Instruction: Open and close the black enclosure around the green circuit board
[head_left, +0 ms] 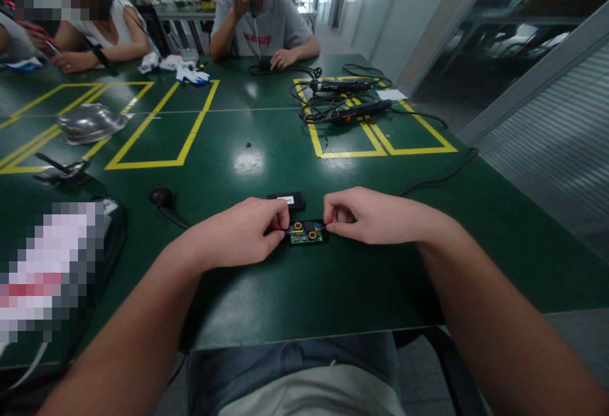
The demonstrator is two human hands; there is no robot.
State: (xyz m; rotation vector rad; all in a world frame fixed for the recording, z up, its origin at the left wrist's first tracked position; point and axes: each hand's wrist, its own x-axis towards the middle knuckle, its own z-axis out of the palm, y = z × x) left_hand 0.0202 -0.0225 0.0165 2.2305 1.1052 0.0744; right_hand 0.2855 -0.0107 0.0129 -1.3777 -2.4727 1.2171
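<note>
An opened power adapter (308,236) lies on the green table in front of me, its green circuit board and two copper-wound coils facing up. At its left end, my left hand (250,232) is closed in a pinch on a black cable. My right hand (366,216) pinches a cable at the opposite end, thumb and forefinger together. Just behind the board rests the ribbed black cover (289,201) with a white label, partly hidden by my left fingers. A black plug (160,197) on a cord lies left of my left hand.
Two black electric screwdrivers (349,100) with tangled cords lie at the back right. Further left are a metal bowl (90,123), a dark clamp-like object (64,170) and a blurred-out device (52,264). White-and-blue gloves (191,75) lie near a person (266,23) seated opposite.
</note>
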